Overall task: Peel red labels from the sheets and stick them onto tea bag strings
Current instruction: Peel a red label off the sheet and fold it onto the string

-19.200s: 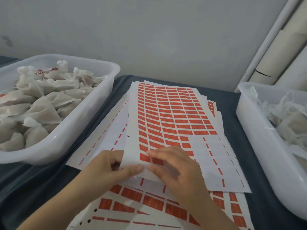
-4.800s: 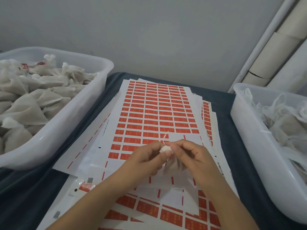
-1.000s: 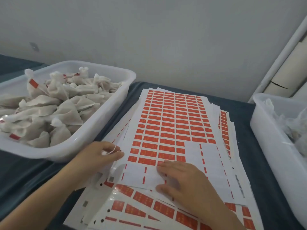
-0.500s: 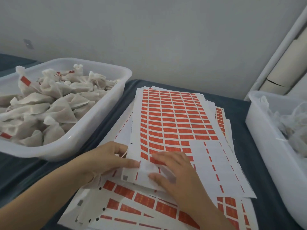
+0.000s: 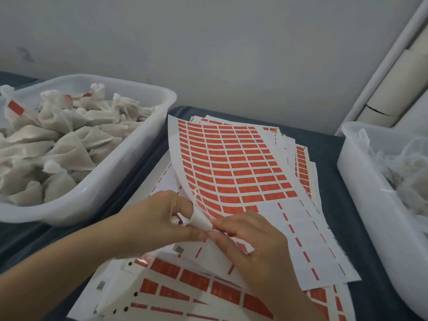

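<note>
Red rectangular labels in tight rows cover the top label sheet [image 5: 234, 167], which we see from the head camera, the only view. It lies on a fanned pile of similar sheets on a dark blue table [image 5: 328, 158], and its near left edge is lifted and curled upward. The lower right part of that sheet is bare white backing with only thin red dashes left. Printing on the labels is too small to read.

Our left hand [image 5: 159, 218] has its fingers curled, holding the curled edge of the sheet, with a thin white string [image 5: 196, 198] looping up beside the fingers. Our right hand [image 5: 252, 242] pinches at the same spot, thumb and forefinger closed on the sheet's edge; whether a label is between them we cannot tell.

To the left, a white plastic tub [image 5: 129, 172] is heaped with gauzy tea bags [image 5: 64, 147], a few carrying red labels. To the right, a second white tub [image 5: 361, 195] holds more. Narrow strips of bare table run between the sheets and each tub.
</note>
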The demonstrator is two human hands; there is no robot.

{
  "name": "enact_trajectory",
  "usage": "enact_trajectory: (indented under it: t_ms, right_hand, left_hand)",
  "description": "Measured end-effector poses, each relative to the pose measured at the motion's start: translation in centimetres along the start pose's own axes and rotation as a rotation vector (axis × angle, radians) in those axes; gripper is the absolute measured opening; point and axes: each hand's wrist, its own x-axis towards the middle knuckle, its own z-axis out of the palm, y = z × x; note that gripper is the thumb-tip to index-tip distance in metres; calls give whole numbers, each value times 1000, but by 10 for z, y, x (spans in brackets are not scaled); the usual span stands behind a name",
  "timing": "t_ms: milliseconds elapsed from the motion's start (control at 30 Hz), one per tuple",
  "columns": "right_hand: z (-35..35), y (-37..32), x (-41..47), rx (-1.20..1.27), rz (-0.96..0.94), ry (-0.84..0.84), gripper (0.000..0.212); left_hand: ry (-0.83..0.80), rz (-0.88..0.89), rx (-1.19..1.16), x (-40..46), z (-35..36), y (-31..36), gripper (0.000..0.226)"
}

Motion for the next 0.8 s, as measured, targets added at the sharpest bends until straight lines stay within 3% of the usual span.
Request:
enact_trajectory:
  t_ms: [267, 433, 600, 800]
  right_hand:
    - [-4, 1, 1, -97, -123, -39, 39]
    - [-5, -3, 3, -50, -107, -61, 41]
    - [-5, -2, 2, -6, -88, -66, 40]
    - [-3, -6, 2, 27, 1, 39, 31]
  left_hand:
    - [-9, -6, 43, -1, -1, -1, 27]
    - [-18, -5, 54, -3, -2, 0, 26]
    - [-24, -20, 67, -3, -2, 0, 10]
    - [-54, -35, 48, -3, -6, -3, 12]
